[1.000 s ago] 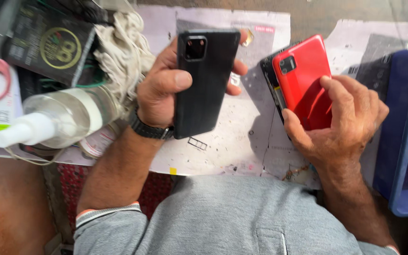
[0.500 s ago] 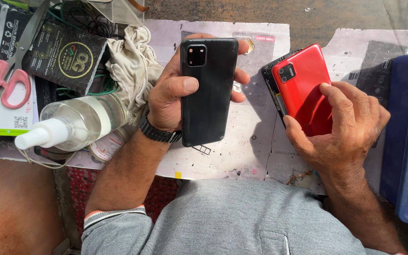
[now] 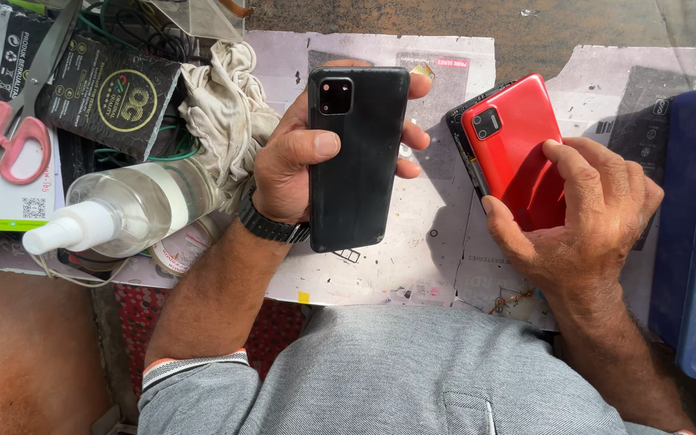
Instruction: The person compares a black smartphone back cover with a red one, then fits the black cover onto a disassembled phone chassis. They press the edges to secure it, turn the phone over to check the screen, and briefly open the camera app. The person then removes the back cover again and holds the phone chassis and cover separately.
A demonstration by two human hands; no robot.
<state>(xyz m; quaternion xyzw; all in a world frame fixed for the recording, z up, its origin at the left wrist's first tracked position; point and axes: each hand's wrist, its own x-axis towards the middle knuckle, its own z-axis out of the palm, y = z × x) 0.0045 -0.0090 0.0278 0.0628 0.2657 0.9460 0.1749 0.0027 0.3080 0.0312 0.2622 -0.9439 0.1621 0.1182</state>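
Black smartphone (image 3: 358, 157) gripped back-up in left hand (image 3: 296, 165), thumb across the rear panel, fingertips wrapped round the far edge, raised above paper-covered worktop (image 3: 445, 242). Black wristwatch (image 3: 271, 225) on that wrist. Red smartphone (image 3: 513, 145) lying on the paper just to the right, camera end away from the body, its red back cover sitting askew over a dark frame showing along the left edge. Right hand (image 3: 590, 213) closed on the red phone's near end, forefinger pressed on the cover, thumb hooked under the lower corner. Off to the left: clear spray bottle (image 3: 118, 211) on its side, crumpled beige rag (image 3: 231, 113), pink-handled scissors (image 3: 10, 121), black foil pouch (image 3: 110, 101). Blue tray (image 3: 690, 242) at the right edge.
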